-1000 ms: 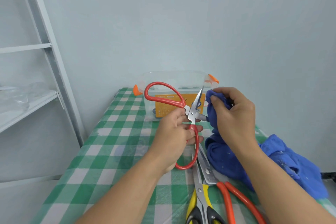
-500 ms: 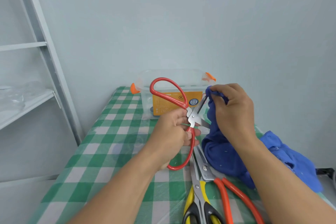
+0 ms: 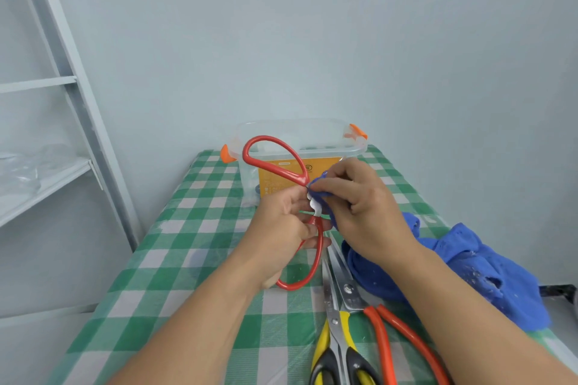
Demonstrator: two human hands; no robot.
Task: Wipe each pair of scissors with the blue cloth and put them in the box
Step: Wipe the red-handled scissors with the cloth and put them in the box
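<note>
— Since a second ago the right hand has slid from the blade ends to the pivot of the red scissors, taking its pinch of blue cloth along.

— And how do the hands stand?

— Close together, almost touching, above the middle of the tabletop. The right hand's fingers are curled, pinching a fold of cloth against the blades right at the pivot. Only a small patch of bare metal shows there; the rest of the blades is hidden under cloth and fingers.

— What about the left hand?

— Its fingers are curled round the lower red handle just below the pivot, holding the pair off the tabletop. The handles are spread: one loop rises toward 11 o'clock in front of the box, the other hangs toward 6 o'clock.

— Where is the box?

— At 12 o'clock, at the far end of the tabletop against the wall. It is clear plastic with orange clips and an orange label.

— And the rest of the cloth?

— It trails from the right hand and lies heaped at 3 to 4 o'clock.

— Any other pairs?

— Two lie on the tabletop at 5 o'clock, just beside each other: yellow-and-black scissors and orange-handled scissors, blades pointing toward 12 o'clock. The orange pair's blades touch the cloth's edge. A pale shelf unit stands at 9 o'clock.
</note>
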